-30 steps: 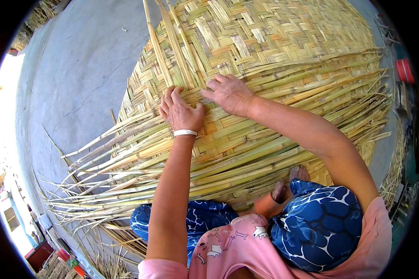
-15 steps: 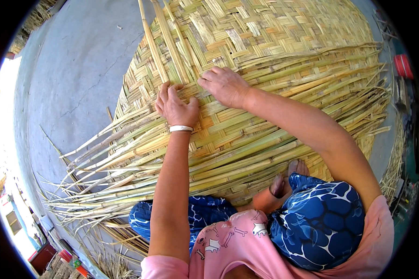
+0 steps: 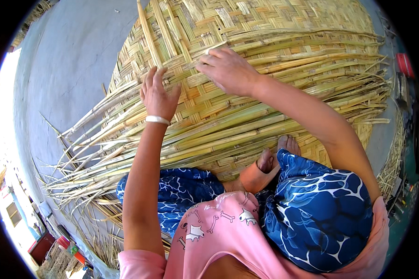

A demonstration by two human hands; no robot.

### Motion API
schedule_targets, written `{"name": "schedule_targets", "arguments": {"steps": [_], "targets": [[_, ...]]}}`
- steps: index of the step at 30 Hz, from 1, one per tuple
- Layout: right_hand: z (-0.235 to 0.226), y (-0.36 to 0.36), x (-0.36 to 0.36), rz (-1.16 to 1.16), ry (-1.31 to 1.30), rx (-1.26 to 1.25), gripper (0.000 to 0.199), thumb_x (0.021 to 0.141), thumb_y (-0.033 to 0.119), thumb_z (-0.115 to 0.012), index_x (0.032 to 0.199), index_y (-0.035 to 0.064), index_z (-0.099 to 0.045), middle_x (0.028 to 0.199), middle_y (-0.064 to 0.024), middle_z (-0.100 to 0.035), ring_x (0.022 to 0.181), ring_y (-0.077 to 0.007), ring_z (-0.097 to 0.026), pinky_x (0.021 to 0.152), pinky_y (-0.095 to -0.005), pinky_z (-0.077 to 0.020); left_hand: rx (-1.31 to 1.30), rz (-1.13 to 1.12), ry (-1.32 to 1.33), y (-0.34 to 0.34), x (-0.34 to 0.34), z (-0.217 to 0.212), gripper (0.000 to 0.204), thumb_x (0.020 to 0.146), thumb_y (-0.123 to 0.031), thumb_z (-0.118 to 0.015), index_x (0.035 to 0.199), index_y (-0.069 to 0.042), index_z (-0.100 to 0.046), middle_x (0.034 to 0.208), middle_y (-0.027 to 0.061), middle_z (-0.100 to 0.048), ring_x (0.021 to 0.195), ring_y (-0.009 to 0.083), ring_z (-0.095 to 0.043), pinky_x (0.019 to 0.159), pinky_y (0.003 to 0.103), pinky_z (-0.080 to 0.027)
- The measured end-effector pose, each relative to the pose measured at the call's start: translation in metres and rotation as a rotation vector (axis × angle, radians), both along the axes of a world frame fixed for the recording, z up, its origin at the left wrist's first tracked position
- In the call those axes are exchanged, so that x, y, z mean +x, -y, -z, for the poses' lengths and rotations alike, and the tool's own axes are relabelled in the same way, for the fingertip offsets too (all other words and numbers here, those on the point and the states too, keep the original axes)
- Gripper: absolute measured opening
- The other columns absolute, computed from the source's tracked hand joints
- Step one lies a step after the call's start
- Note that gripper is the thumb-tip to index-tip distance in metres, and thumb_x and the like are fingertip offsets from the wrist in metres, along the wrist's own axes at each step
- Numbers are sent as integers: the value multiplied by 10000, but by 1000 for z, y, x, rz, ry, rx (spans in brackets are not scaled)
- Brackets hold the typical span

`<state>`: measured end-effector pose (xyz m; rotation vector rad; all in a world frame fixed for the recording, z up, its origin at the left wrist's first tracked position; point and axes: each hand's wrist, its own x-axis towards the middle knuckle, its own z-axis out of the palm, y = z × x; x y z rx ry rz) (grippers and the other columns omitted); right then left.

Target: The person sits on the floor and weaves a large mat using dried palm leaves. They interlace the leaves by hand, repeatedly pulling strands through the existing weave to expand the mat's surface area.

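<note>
A large mat [image 3: 265, 18] of woven flat reed strips, yellow and green, spreads under both hands. Long loose reed strips [image 3: 246, 144] lie across its near part from left to right. My left hand [image 3: 160, 97], a white bangle [image 3: 157, 120] at its wrist, hovers at the mat's left part with fingers spread and nothing in them. To its right, my right hand [image 3: 230, 72] has its fingers bent together at a crosswise reed strip [image 3: 187, 66]; the fingertips are partly hidden. Beyond my left hand, several upright strips [image 3: 149, 37] stick out over the weave.
Grey concrete floor [image 3: 74, 69] lies left of the mat. Loose strip ends [image 3: 65, 181] fan out over it. My bare foot [image 3: 265, 160] rests on the near part of the mat. A red round object [image 3: 404, 65] stands at the far right, with clutter along that edge.
My left hand has lifted off the strips and moved left, its fingers spreading. My right hand has shifted slightly to the right and away from me. The view has shifted a little.
</note>
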<state>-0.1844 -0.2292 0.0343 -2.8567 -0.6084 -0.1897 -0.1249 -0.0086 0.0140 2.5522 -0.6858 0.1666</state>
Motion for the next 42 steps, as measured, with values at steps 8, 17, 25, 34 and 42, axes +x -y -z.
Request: {"name": "schedule_targets", "arguments": {"steps": [8,17,25,34,42], "targets": [[-32,-6,-125,174,-1,331,284,787,99,-604,1070,69,-593,1093,-99,-591,1072,-298,-510,939,-404,-396,124,173,-192,-47,-99,-23,203,801,-240,-650,942,-95,-641,1010,83,-639,1006,276,-556,874,396,-403],[-22,-25,-186,362,-456,948,202,873,198,-577,1006,48,-595,928,-128,-634,859,-248,-622,730,-339,-493,180,244,-27,-47,-104,-34,93,838,-212,-582,840,-134,-630,818,45,-622,801,260,-582,710,391,-430],[-28,42,-193,697,-623,2357,358,923,330,-533,1183,89,-485,1058,-85,-612,944,-190,-611,765,-311,-502,-137,120,-429,-40,-106,-94,123,818,-123,-648,784,-16,-597,672,114,-588,591,203,-544,579,302,-443],[-96,54,-168,550,208,1350,156,952,128,-395,1000,38,-513,860,-62,-614,784,-144,-615,691,-266,-522,-277,103,-457,-49,-95,-68,179,843,-163,-636,959,-28,-622,907,70,-636,835,181,-586,757,310,-453],[-91,-7,-171,377,31,793,389,840,129,-553,1187,74,-386,639,-163,-568,585,-362,-593,498,-457,-457,-558,577,-423,108,-142,-211,751,794,-342,-707,1364,-22,-338,1167,155,-545,1003,243,-566,885,369,-433]]}}
